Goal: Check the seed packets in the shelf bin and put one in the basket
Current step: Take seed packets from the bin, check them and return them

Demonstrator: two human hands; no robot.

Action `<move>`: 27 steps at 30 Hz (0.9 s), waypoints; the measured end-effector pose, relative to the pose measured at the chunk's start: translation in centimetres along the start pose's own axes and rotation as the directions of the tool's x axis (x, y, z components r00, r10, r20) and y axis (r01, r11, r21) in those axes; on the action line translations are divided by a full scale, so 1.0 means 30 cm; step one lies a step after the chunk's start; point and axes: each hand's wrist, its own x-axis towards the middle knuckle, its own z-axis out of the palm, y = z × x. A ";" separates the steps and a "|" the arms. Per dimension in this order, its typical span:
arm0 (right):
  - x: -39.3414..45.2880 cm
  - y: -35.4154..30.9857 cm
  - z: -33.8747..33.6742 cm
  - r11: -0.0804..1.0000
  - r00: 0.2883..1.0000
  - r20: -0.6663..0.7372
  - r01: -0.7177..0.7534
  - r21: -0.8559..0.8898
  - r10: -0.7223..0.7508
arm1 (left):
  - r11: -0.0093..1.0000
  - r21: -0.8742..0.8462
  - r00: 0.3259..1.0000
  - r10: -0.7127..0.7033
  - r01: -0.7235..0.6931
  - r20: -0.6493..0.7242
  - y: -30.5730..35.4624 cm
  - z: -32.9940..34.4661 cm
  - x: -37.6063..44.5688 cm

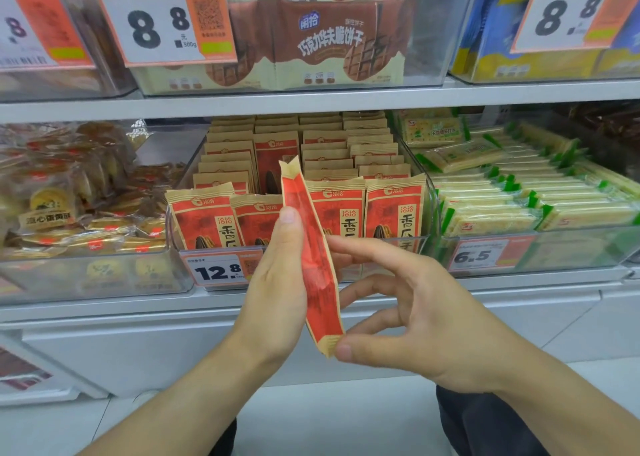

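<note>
Behind the grip, the shelf (311,303) carries the clear bin (429,192) of upright seed packets. In front of it one packet (317,258) stands edge-on, long axis near vertical, tilted slightly. The left hand (277,282) presses its side, thumb along it; the right hand (415,303) pinches the bottom corner. No basket shows.

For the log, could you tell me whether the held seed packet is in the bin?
Out: both hands hold the seed packet edge-on before the clear bin.
</note>
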 end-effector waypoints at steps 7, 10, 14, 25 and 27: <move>0.003 0.001 -0.016 0.997 1.000 0.014 0.019 -0.068 -0.018 | 1.000 -0.011 0.999 -0.028 0.028 0.038 -0.001 -0.010 -0.001; 0.012 0.006 -0.018 0.998 1.000 -0.006 0.029 -0.050 -0.029 | 0.998 -0.043 0.997 -0.049 0.052 0.067 0.006 -0.014 -0.004; 0.019 0.020 -0.005 0.993 0.995 -0.095 -0.035 -0.110 0.024 | 0.998 -0.049 0.993 -0.029 0.035 0.113 0.003 -0.008 -0.012; 0.014 0.015 -0.013 0.999 0.941 -0.338 -0.044 -0.022 0.034 | 0.908 0.221 0.931 0.326 -0.357 0.163 0.017 -0.016 -0.033; 0.016 0.004 -0.021 0.998 0.944 -0.329 -0.043 -0.043 0.026 | 0.958 0.138 0.930 0.197 -0.250 0.311 0.016 -0.044 -0.014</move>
